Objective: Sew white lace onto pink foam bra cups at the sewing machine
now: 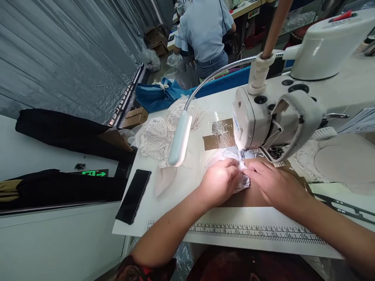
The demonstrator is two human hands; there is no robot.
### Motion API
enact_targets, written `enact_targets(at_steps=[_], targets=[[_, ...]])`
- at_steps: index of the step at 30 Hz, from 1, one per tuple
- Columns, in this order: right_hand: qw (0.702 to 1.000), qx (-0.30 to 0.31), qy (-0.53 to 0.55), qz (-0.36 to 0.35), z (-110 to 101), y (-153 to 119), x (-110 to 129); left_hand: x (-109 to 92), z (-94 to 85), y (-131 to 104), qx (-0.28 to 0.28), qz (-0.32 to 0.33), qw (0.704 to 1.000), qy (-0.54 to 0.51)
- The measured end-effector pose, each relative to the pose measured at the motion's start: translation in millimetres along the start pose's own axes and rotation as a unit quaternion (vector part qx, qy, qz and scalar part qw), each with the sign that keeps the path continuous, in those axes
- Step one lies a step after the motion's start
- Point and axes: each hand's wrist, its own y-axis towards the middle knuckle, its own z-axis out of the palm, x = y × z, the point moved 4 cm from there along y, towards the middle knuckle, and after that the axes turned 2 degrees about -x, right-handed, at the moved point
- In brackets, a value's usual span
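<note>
1 thin white lace piece (pixel 243 184) lay inside the white table's (pixel 140 227) front edge. Left hand (pixel 219 181) pinched it; right hand's (pixel 274 185) grip unclear. Seemed light, limp; edges suited holding.

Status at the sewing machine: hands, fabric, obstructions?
Left hand on white fabric; right hand at its edge. Fabric below machine head, partly hand-covered. Lamp left, apart from hands.

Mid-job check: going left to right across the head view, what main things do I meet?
Green-lit arrow sign → black smartphone → lamp head → left hand → right hand → pale lace-edged fabric.
</note>
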Motion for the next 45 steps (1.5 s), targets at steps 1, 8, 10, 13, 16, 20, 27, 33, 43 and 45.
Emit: enact_targets(at_steps=[1, 8, 10, 13, 16, 20, 27, 33, 43, 45], targets=[[1.000, -0.012, -0.019, -0.008, 0, 0, 1, 5, 0.6, 1, -0.010, 0.009, 1.000, -0.010], [0.989, -0.072, -0.126, 0.026, -6, 6, 1, 26, 20.6, 15, -0.060, 0.066, 0.996, -0.007], [0.986, -0.084, -0.143, 0.032, -8, 9, 3, 30, 19.8, 20, -0.064, 0.089, 0.994, -0.005], [0.985, -0.092, -0.144, 0.034, -12, 13, 5, 33, 13.9, 25, -0.075, 0.126, 0.989, 0.005], [0.985, -0.084, -0.147, 0.045, -11, 13, 5, 35, 8.7, 26, -0.084, 0.142, 0.986, 0.004], [0.990, -0.040, -0.132, 0.038, -1, 8, 1, 36, 6.6, 25, -0.081, 0.139, 0.987, -0.001], [0.991, 0.043, -0.102, 0.075, 18, 0, -7, 40, 8.6, 29, -0.069, 0.093, 0.993, 0.027], [0.993, -0.023, -0.099, 0.056, 12, -2, -5, 42, 13.7, 23, -0.059, 0.041, 0.995, 0.075], [0.995, -0.072, -0.060, 0.025, 19, -9, -14, 31, -10.8, -16, 0.008, -0.023, 0.995, 0.099], [0.996, -0.082, -0.040, 0.014, 20, -11, -15, 32, -28.9, -52, 0.018, -0.016, 0.997, 0.077]])
